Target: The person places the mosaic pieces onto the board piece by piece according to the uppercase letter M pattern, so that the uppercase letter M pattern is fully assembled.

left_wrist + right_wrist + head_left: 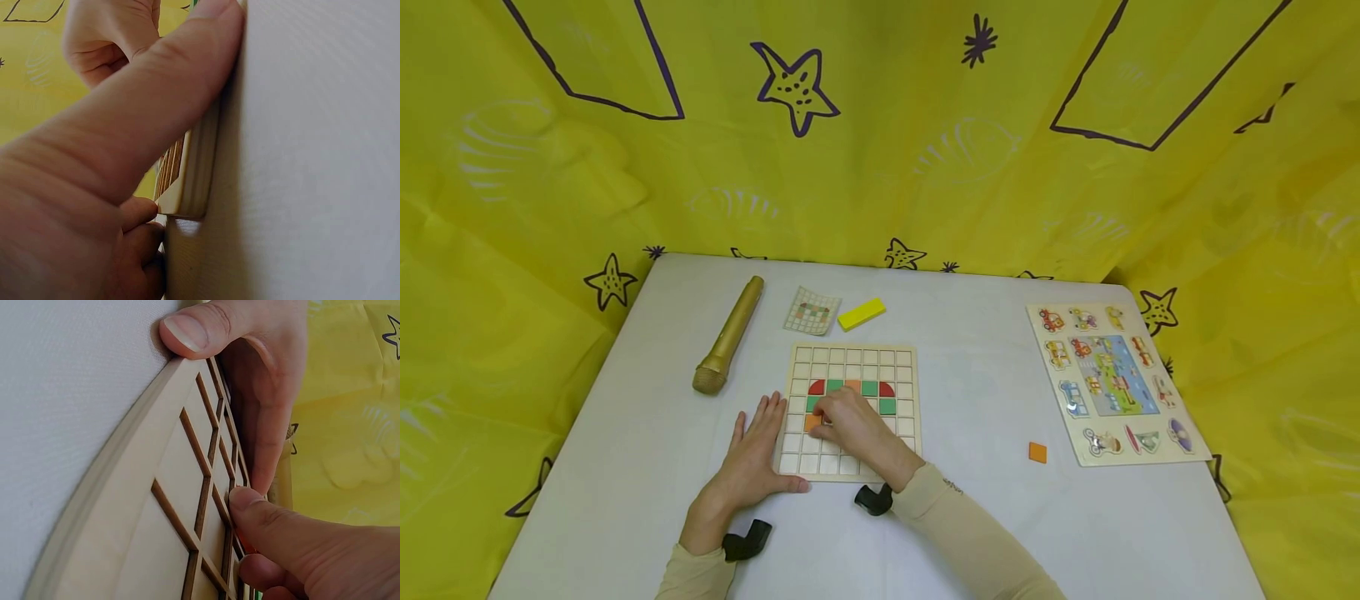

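Note:
A wooden grid board lies on the table with red, green and orange tiles in some of its cells. Along its left side the left hand rests with fingers straight, its thumb at the near edge. Over the board's left half, the right hand bends down with thumb and fingers pinched together at an orange tile. A bit of orange-red shows between its thumb and fingers in the right wrist view. Just above is a green tile. The right hand hides several middle cells.
Behind the board lie a small pattern card and a yellow block. A gold microphone lies at left. To the right are a loose orange tile and a picture puzzle board. Yellow curtain surrounds the table.

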Demonstrator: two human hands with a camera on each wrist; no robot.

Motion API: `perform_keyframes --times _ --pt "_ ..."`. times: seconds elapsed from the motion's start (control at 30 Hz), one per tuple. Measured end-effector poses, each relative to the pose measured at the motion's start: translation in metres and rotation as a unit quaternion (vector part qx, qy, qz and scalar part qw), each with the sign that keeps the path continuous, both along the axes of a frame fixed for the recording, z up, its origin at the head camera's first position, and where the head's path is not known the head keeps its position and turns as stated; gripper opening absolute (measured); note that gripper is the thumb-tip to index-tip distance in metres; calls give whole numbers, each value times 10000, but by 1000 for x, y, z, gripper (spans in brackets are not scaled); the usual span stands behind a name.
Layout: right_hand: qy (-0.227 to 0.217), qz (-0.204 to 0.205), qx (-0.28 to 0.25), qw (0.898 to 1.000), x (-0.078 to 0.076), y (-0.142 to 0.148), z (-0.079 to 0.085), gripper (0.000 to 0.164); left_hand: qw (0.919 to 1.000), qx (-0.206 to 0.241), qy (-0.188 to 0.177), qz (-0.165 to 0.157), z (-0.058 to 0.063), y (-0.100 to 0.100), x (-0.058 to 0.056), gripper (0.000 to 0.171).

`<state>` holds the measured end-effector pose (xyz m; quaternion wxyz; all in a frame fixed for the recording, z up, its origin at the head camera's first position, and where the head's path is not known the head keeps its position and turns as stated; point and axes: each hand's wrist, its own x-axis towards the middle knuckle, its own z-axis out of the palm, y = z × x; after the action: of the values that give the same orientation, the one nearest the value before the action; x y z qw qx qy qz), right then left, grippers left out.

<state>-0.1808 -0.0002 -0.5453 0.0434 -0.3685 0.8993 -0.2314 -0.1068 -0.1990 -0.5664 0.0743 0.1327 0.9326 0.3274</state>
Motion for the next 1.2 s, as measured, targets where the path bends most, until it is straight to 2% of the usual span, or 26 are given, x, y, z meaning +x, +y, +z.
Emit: perform_keyframes --times 0.27,0.53,0.9,1.2 --pt "-168 -26 -130 9998 -1 1 -3 27 10000 4 24 -19 -1 -1 -1 132" --pt "-446 -84 -185 9988 -1 13 9 29 10000 -36 37 -9 0 0 -1 132" --pt "-472 -397 -408 9973 1 59 19 28 10000 -58 -11 36 1 0 0 134" --pt "-387 -960 -641 9926 4 108 21 27 10000 -5 -54 66 0 1 0 135"
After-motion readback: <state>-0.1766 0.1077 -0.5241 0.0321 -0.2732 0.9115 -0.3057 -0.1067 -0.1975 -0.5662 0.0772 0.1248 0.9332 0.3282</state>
